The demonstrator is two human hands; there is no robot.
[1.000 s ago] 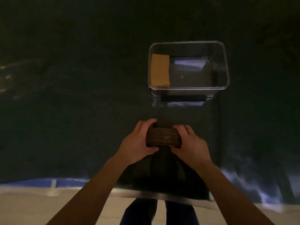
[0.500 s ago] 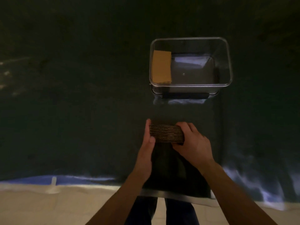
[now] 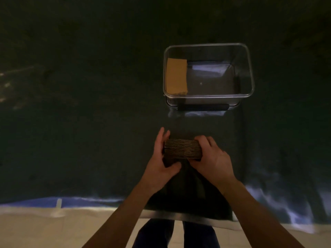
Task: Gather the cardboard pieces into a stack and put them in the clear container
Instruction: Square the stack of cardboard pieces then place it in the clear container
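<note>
A stack of brown cardboard pieces (image 3: 182,149) stands on edge on the dark table, its corrugated edges facing me. My left hand (image 3: 162,158) presses flat against the stack's left end with its thumb under the front. My right hand (image 3: 210,158) grips the right end from above. Beyond them stands the clear container (image 3: 249,68), open at the top. Another tan cardboard stack (image 3: 177,76) lies inside it against the left wall.
The dark table surface (image 3: 89,122) stretches wide to the left and right of the container. Its near edge (image 3: 188,215) runs just in front of my legs, with pale floor below. A dark handle bar (image 3: 202,106) lies along the container's near side.
My left hand flattened from a wrapped grip to a straight palm, then curled its thumb back under the stack. The stack stays between both hands on the table.
</note>
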